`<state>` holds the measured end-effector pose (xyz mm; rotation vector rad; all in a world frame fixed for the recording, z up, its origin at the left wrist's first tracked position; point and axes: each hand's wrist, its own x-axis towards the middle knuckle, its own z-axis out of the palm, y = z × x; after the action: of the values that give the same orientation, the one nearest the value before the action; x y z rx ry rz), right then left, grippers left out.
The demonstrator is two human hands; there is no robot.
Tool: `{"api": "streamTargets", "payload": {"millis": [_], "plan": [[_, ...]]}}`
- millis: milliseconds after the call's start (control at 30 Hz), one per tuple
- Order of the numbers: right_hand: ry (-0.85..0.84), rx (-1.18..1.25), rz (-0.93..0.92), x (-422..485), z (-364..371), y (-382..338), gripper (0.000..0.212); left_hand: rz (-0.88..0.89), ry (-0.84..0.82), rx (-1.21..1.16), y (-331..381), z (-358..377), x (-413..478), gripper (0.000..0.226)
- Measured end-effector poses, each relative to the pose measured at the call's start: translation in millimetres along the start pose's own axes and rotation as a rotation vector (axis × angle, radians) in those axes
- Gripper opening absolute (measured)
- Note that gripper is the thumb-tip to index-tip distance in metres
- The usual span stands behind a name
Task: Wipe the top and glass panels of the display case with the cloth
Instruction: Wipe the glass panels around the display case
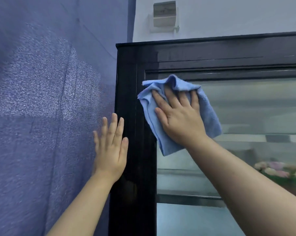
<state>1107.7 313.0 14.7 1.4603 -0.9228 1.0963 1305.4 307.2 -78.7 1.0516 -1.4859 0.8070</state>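
Observation:
A tall display case with a dark glossy frame fills the right half of the view. Its glass panel reflects a room. My right hand presses a crumpled light-blue cloth flat against the upper left corner of the glass, fingers spread and partly tucked under a fold of it. My left hand lies flat and empty against the case's left side edge, fingers pointing up. The case's top edge runs just above the cloth.
A textured purple wall stands right beside the case on the left. A small white box is mounted on the pale wall above the case. Blurred flowers show in the glass at lower right.

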Motion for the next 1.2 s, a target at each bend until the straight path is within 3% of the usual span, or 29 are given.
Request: {"api": "streamTargets", "payload": {"millis": [167, 467, 600, 767, 867, 967, 1000, 1100, 1133, 1200], "plan": [[-0.058, 0.044, 0.155, 36.4, 7.3, -33.5, 0.057, 0.027, -0.025, 0.127, -17.3, -2.3, -36.4, 0.055], [-0.174, 0.001, 0.124, -141.6, 2.7, -83.4, 0.054, -0.029, -0.104, 0.135, -8.3, 12.2, -112.6, 0.054], [-0.164, -0.015, 0.066, -135.6, 1.4, -62.9, 0.052, 0.027, -0.109, 0.122, -15.4, 12.6, -114.9, 0.054], [-0.088, 0.042, 0.329, -120.9, 8.4, -89.3, 0.056, -0.014, -0.103, 0.126, -20.6, 14.2, -141.0, 0.054], [-0.143, 0.028, 0.158, -215.8, 5.4, -106.0, 0.054, -0.031, -0.116, 0.108, -20.8, 18.0, -163.9, 0.053], [-0.265, -0.037, 0.011, -284.8, -7.8, -67.7, 0.047, -0.047, -0.143, 0.101, -18.6, 18.7, -178.2, 0.053], [-0.259, -0.064, 0.056, -283.9, -9.2, -50.0, 0.048, -0.046, -0.145, 0.108, -16.5, 18.6, -181.3, 0.054], [-0.175, -0.116, 0.435, -239.1, -9.7, -27.2, 0.059, 0.024, -0.166, 0.146, -10.2, 17.9, -186.2, 0.053], [-0.147, -0.123, 0.477, -228.4, -8.2, -35.3, 0.061, 0.055, -0.172, 0.165, -10.0, 18.2, -187.3, 0.053], [-0.115, -0.088, 0.331, -236.6, -3.4, -63.3, 0.058, 0.072, -0.176, 0.192, -12.8, 19.4, -188.5, 0.053]]}}
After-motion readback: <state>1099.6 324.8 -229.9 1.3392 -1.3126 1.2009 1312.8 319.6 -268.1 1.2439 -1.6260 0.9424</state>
